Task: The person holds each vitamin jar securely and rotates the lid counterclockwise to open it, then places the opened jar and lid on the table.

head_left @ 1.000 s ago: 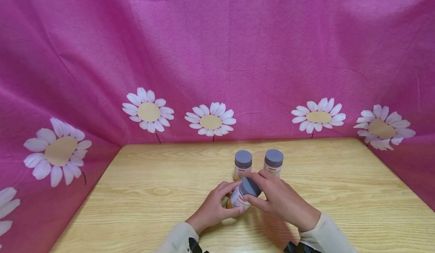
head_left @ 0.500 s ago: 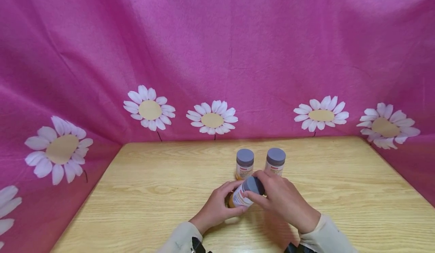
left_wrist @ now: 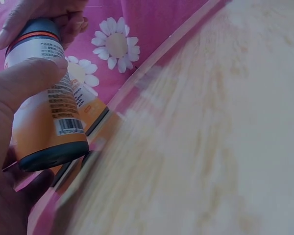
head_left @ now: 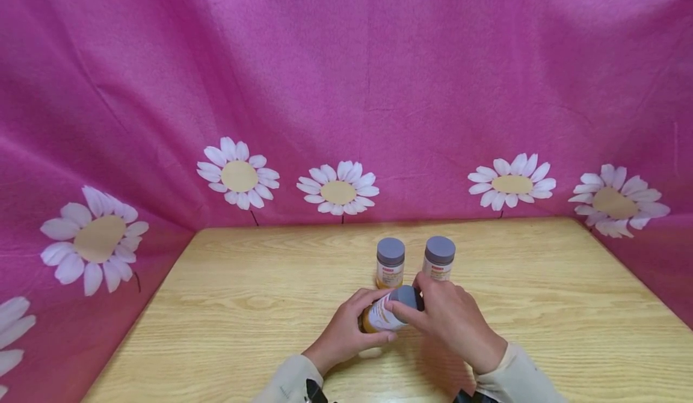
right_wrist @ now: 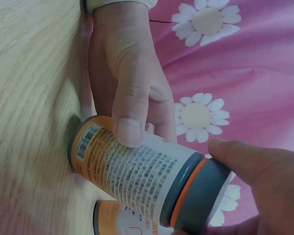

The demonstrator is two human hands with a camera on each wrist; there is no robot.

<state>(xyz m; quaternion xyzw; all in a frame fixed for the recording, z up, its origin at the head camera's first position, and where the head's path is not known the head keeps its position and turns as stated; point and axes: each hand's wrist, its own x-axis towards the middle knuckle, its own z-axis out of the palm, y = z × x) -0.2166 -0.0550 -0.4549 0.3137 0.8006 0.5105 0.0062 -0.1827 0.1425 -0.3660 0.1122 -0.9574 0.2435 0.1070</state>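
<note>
A white-and-orange supplement bottle [head_left: 381, 316] with a grey lid [head_left: 406, 296] is tilted well over to the right, in front of two similar bottles. My left hand [head_left: 344, 333] holds it round the body, the thumb lying across the label in the left wrist view. On the lid are the fingers and thumb of my right hand [head_left: 457, 322]. An orange ring [right_wrist: 188, 192] shows beneath the lid in the right wrist view. The dark base [left_wrist: 54, 155] appears lifted off the table in the left wrist view.
Two more grey-lidded bottles stand upright just behind the hands, a left one [head_left: 390, 263] and a right one [head_left: 440, 257], the latter partly hidden by the right hand. The wooden table [head_left: 243, 307] meets a pink daisy-print cloth [head_left: 422, 90] at its back and sides.
The held bottle has tipped further to the right, its lid sinking a little. Both hands keep their hold, the right one shifting slightly with the lid. The standing bottles stay put.
</note>
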